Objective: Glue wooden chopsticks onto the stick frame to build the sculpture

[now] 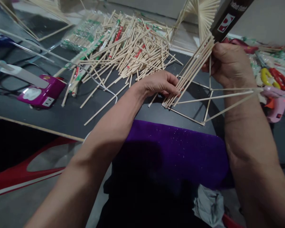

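Note:
A frame of thin wooden sticks (pixel 185 115) rests on the dark table, with a slanted row of parallel sticks (pixel 192 71) rising from its left corner. My left hand (pixel 161 83) is closed around the lower part of that row, its thumb and fingers against the sticks. At the upper end my right hand (pixel 230 61) pinches the row; some of its fingers are hidden behind the sticks. Longer sticks of the frame reach right, across my right wrist.
A heap of loose wooden chopsticks (pixel 137 47) and wrapped packs (pixel 82 33) lies behind my left hand. To the left sits a purple power strip (pixel 41 91) with cables. At right are a pink glue gun (pixel 277 103) and red-and-yellow-handled scissors (pixel 275 77).

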A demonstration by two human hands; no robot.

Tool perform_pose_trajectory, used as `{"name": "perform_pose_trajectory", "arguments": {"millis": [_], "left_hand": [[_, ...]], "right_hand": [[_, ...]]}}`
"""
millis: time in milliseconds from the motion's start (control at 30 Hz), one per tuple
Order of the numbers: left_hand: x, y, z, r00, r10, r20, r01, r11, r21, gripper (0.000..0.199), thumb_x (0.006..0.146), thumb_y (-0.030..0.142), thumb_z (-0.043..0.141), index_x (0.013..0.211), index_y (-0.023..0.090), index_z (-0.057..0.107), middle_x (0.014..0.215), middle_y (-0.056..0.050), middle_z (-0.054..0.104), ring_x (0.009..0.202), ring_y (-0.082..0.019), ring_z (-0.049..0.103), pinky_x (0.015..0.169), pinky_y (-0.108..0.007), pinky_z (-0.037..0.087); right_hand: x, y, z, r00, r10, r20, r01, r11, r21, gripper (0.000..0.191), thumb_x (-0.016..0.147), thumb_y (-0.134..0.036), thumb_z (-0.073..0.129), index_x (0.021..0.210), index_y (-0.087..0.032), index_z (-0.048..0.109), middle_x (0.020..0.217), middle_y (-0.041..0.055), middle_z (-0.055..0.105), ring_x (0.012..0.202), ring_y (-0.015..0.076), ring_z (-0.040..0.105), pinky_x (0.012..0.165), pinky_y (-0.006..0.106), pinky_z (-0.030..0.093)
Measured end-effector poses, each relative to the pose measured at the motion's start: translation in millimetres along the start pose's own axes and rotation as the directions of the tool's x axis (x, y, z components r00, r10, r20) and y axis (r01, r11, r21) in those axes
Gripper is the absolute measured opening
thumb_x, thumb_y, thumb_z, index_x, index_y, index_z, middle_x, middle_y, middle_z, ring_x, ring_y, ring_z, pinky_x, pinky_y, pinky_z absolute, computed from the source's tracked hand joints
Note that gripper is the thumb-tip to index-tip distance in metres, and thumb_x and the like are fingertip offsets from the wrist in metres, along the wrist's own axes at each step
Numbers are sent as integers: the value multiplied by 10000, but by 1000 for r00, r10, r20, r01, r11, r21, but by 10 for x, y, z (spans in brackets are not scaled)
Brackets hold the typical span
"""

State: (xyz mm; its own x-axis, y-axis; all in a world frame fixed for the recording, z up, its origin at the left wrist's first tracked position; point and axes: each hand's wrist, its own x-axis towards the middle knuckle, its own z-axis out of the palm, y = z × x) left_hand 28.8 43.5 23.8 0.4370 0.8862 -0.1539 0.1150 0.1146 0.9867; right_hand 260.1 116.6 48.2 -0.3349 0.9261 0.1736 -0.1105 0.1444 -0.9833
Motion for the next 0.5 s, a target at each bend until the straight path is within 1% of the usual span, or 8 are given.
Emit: {"name": "perform_pose_trajectory", "arguments": {"millis": [67, 167, 233, 300, 433, 500], "left_hand": [[1, -7, 7, 1000, -4, 7, 4, 1000, 7, 117, 628, 127, 842, 635, 145, 727, 610, -35, 647, 591, -138, 644, 622, -331, 547], [12, -15, 13, 1000, -11, -23, 11, 1000, 13, 128, 621, 102, 846, 656, 133, 727, 625, -44, 642, 620, -160, 664, 643, -358, 551], [20, -14, 18, 999, -14, -29, 14, 1000, 8, 127, 621, 84, 841, 669, 124, 730, 642, -55, 644, 646, -173, 679, 666, -375, 555], [23, -9, 21, 1000, -16, -7, 16, 1000, 2, 118, 630, 80, 833, 666, 123, 729, 649, -58, 644, 673, -182, 689, 688, -382, 558], [10, -1, 16, 1000, -13, 18, 13, 1000, 0, 124, 634, 106, 826, 621, 147, 710, 596, -30, 617, 656, -164, 677, 680, -350, 553], [0, 1, 14, 1000, -10, 25, 10, 1000, -10, 95, 641, 132, 814, 636, 157, 723, 611, -27, 646, 634, -143, 670, 656, -311, 544]], "right_hand": [[3, 4, -12, 1000, -7, 3, 7, 1000, -2, 269, 667, -416, 880, 763, -183, 785, 716, 56, 697, 589, 146, 609, 559, 263, 512], [4, -6, -15, 1000, -3, 12, 3, 1000, -8, 302, 629, -431, 909, 739, -177, 787, 702, 45, 699, 572, 136, 615, 557, 249, 519], [5, -12, -17, 1000, -14, 22, 14, 1000, -4, 298, 637, -429, 906, 739, -176, 788, 710, 40, 704, 575, 127, 618, 569, 240, 524], [5, -12, -17, 999, -12, 39, 12, 1000, -2, 278, 660, -412, 891, 765, -175, 791, 726, 39, 709, 593, 128, 623, 584, 243, 530], [-9, -5, 9, 1000, 0, 14, 0, 1000, 26, 255, 705, -377, 858, 807, -156, 781, 722, 42, 698, 595, 124, 607, 586, 241, 523], [-18, -4, 31, 1000, -8, 1, 8, 999, 45, 269, 714, -385, 849, 798, -142, 770, 721, 49, 690, 595, 125, 603, 587, 243, 516]]}}
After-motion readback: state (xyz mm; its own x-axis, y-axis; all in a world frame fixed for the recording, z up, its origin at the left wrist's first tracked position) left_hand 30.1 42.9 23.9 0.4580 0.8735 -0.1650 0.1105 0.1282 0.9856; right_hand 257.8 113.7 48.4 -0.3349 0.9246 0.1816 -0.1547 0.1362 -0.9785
